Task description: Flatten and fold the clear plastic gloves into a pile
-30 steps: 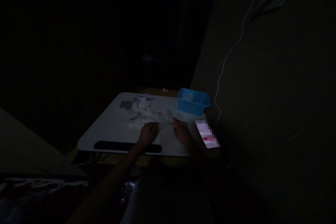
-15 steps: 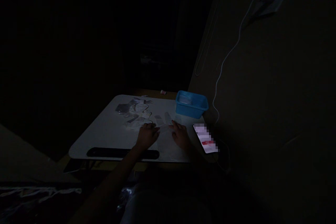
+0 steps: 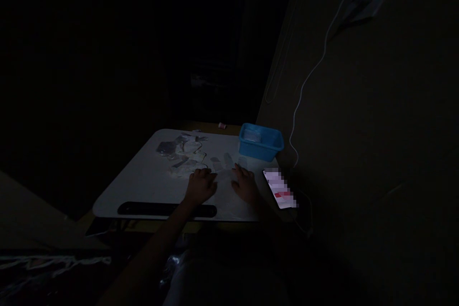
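Note:
A thin, clear plastic sheet or bag (image 3: pixel 224 175) lies flat on the white table (image 3: pixel 143 177); the dim light hides its exact outline. My left hand (image 3: pixel 201 187) rests at its left side, fingers bent and thumb apart. At the right side, my right hand (image 3: pixel 245 186) lies palm down with the index finger stretched forward and the thumb spread. Both hands seem to touch the plastic, and neither visibly grips it. Just beyond the fingertips are small pale translucent strips (image 3: pixel 228 159). Left of my left hand sits a heap of crumpled clear plastic and whitish material (image 3: pixel 188 153).
A blue basket (image 3: pixel 261 149) with a clear box inside stands at the table's back right. A lit phone (image 3: pixel 280 190) lies by the right edge, near a white cable (image 3: pixel 304 79) along the wall. A black ledge (image 3: pixel 158 209) lines the front edge. Behind sits a small pinkish item (image 3: pixel 222 125).
Both hands stay in nearly the same place, with only slight finger movement. The pale strips beyond the fingertips have shifted a little. The whole view has drifted slightly.

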Demonstrator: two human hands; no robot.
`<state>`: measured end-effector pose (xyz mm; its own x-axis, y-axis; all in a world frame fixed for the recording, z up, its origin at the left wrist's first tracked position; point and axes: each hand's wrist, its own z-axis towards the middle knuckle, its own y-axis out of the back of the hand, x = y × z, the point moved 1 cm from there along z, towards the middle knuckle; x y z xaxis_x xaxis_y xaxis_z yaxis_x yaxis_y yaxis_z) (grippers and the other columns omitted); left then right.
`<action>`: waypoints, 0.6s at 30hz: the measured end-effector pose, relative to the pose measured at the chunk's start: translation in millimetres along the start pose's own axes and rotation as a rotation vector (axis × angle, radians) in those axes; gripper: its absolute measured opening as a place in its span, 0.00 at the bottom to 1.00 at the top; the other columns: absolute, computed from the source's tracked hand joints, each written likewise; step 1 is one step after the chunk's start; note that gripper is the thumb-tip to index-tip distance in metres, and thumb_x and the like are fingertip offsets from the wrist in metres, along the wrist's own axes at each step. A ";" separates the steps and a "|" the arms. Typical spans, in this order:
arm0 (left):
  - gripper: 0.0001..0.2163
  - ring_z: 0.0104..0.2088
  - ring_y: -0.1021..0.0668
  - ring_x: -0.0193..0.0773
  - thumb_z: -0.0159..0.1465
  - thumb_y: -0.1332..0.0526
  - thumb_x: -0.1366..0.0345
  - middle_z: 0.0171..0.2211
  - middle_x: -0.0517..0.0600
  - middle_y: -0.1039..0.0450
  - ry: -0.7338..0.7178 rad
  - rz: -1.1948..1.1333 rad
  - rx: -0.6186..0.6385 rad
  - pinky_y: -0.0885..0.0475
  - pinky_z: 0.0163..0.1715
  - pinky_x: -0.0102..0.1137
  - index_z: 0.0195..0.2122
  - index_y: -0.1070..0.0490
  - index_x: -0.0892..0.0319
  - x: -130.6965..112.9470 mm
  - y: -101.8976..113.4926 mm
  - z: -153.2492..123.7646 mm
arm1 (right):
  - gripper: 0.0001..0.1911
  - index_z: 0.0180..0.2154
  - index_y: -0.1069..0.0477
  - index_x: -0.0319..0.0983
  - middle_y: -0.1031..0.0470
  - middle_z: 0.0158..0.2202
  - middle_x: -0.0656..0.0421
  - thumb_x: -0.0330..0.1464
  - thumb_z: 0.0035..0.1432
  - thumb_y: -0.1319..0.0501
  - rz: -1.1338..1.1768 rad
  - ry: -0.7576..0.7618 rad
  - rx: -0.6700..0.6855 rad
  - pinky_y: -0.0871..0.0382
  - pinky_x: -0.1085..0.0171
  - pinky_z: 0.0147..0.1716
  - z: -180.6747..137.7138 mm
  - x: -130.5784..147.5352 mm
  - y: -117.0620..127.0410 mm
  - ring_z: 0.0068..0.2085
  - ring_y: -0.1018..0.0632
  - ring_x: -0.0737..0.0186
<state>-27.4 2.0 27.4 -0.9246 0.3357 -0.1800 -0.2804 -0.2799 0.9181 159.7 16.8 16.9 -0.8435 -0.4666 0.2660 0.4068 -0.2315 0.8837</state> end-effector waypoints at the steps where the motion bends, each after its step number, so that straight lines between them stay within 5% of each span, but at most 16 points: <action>1: 0.16 0.44 0.34 0.50 0.56 0.46 0.59 0.46 0.53 0.33 0.002 -0.003 0.002 0.38 0.39 0.42 0.45 0.30 0.53 -0.1 0.1 0.0 | 0.32 0.58 0.52 0.33 0.37 0.55 0.49 0.31 0.53 0.46 0.003 -0.002 0.001 0.49 0.56 0.52 -0.2 0.1 0.3 0.56 0.40 0.56; 18: 0.16 0.44 0.34 0.48 0.57 0.48 0.64 0.46 0.53 0.33 -0.002 0.026 -0.007 0.38 0.39 0.40 0.46 0.30 0.53 0.1 -2.6 0.8 | 0.33 0.58 0.52 0.32 0.38 0.55 0.51 0.26 0.50 0.48 0.056 -0.017 -0.033 0.49 0.57 0.52 -0.8 -0.9 2.8 0.56 0.40 0.56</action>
<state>-26.5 3.5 25.3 -0.9311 0.3300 -0.1556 -0.2581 -0.2947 0.9201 161.9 15.9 18.8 -0.8247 -0.4653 0.3214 0.4647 -0.2338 0.8540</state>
